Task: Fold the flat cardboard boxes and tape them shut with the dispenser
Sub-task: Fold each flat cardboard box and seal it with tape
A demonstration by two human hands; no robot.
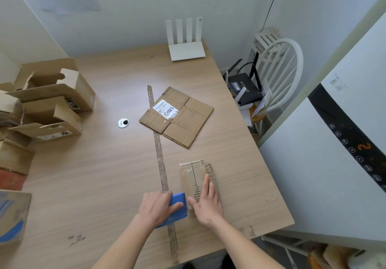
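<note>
Cardboard box [195,177], small and folded, lies on the table [104,174] near its front right edge, directly under the right hand [205,203]. That hand lies flat on the box's near end, fingers straight and pointing away from the person, pressing down. Left hand [157,207] sits just beside the box on its left, fingers curled over a blue dispenser [177,208], which touches the box's near left side. Whether tape is drawn out cannot be told. Flat box [177,116], unfolded and bearing a white label [166,109], rests farther back, well apart from both hands. A long worn strip [161,168] runs along the table between the hands and past the flat box. Opened boxes [52,101] are stacked at the left edge; a white router [186,43] stands at the far edge.
</note>
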